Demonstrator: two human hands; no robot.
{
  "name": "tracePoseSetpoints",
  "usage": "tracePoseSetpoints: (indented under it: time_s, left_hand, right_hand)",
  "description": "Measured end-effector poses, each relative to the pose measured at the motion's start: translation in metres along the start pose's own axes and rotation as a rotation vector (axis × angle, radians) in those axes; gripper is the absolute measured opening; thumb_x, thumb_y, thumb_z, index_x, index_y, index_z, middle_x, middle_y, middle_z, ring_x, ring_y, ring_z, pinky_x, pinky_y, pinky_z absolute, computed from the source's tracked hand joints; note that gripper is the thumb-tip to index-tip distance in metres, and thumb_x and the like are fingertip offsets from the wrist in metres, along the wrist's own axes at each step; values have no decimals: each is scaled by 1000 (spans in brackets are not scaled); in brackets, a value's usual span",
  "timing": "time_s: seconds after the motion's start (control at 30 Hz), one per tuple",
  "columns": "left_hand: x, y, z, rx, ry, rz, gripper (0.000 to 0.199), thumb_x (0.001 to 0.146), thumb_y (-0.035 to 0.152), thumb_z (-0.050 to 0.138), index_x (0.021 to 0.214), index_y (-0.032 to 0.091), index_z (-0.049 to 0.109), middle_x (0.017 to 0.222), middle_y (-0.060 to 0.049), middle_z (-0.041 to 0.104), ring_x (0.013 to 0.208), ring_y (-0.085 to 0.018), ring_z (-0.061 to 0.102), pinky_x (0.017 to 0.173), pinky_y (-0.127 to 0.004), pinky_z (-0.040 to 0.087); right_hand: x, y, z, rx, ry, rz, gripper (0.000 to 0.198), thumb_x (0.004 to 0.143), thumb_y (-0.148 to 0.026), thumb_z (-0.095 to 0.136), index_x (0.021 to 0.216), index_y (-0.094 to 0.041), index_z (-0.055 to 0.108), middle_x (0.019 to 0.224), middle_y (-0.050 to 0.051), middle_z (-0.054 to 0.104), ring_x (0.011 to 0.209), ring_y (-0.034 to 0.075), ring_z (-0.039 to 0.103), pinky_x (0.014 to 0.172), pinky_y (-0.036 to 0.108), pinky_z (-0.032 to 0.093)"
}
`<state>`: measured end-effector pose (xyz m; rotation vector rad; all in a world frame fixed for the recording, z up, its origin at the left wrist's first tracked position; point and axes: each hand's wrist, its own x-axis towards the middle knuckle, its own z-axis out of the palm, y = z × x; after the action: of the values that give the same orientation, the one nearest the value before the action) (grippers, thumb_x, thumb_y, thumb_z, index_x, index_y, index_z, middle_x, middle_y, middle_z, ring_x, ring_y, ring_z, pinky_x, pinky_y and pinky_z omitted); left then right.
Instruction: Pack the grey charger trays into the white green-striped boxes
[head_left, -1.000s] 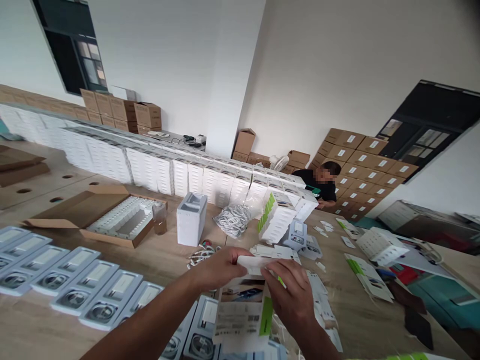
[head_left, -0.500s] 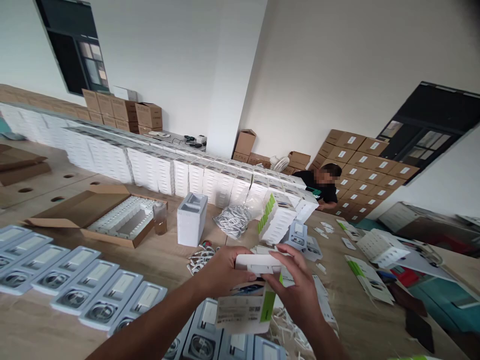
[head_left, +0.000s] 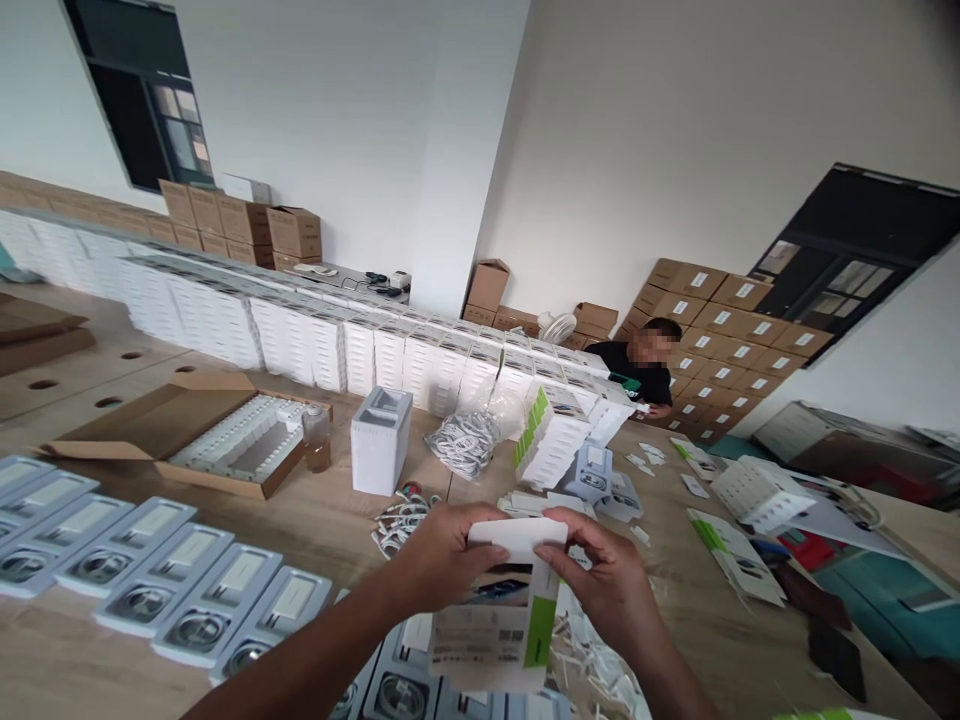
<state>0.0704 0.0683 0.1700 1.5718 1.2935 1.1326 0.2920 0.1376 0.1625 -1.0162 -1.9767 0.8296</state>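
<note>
While left hand (head_left: 447, 556) pinches one end of the white top flap (head_left: 517, 541), fingers closed on it, right hand (head_left: 609, 572) grips the other end likewise; printed carton (head_left: 486, 632) hangs between them, near blue-grey trays (head_left: 407, 664), bundled cables (head_left: 465, 445) beyond.

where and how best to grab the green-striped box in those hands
Probably low on the green-striped box, from the near side, pinching across its width: its flat lower panel is uncovered, while the left hand and right hand hold the top flap.
</note>
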Motion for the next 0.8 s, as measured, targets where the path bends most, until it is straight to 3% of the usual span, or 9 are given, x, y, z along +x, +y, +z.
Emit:
tracePoseSetpoints:
  time_s: [0.2,0.37,0.53,0.6,0.7,0.8]
  left_hand:
    - [0,2,0,71,18,71,22,84,25,60,99,22,75,84,0,74,76,-17,65,71,-24,45]
    - [0,6,-3,102,-7,88,26,89,27,53,105,21,73,84,0,73,73,-16,62,68,-25,42]
    - [1,-1,-4,146,-28,85,29,90,26,51,108,24,73,96,-2,73,85,-19,63,80,-29,41]
    - [1,-9,-9,-1,-38,2,37,86,29,58,122,25,66,102,-4,72,88,-22,62,81,-31,42]
    - [-2,-29,-18,-538,-198,-151,78,73,50,70,143,26,43,110,-8,69,94,-27,63,83,-37,45]
    - [-9,-53,-21,-909,-396,-248,106,60,87,52,138,16,48,116,-17,67,106,-37,61,90,-48,43]
  right_hand:
    - [1,-8,4,112,-3,59,22,79,-40,73,93,-23,68,78,1,68,71,18,59,64,29,47]
    - [7,-12,7,384,-139,140,25,80,-41,71,92,-22,60,77,-1,61,68,16,54,60,26,44]
    - [8,-1,21,382,-117,177,24,79,-41,72,80,-20,60,67,-3,56,61,13,49,55,24,39]
    - [7,4,27,460,-95,204,26,77,-39,75,78,-19,59,65,-3,56,60,13,49,54,24,38]
    - [5,9,35,670,-74,248,27,76,-38,75,77,-19,56,66,-2,59,58,12,50,54,24,39]
    - [3,13,48,768,75,237,28,76,-39,75,79,-20,55,66,-3,59,58,12,50,54,24,40]
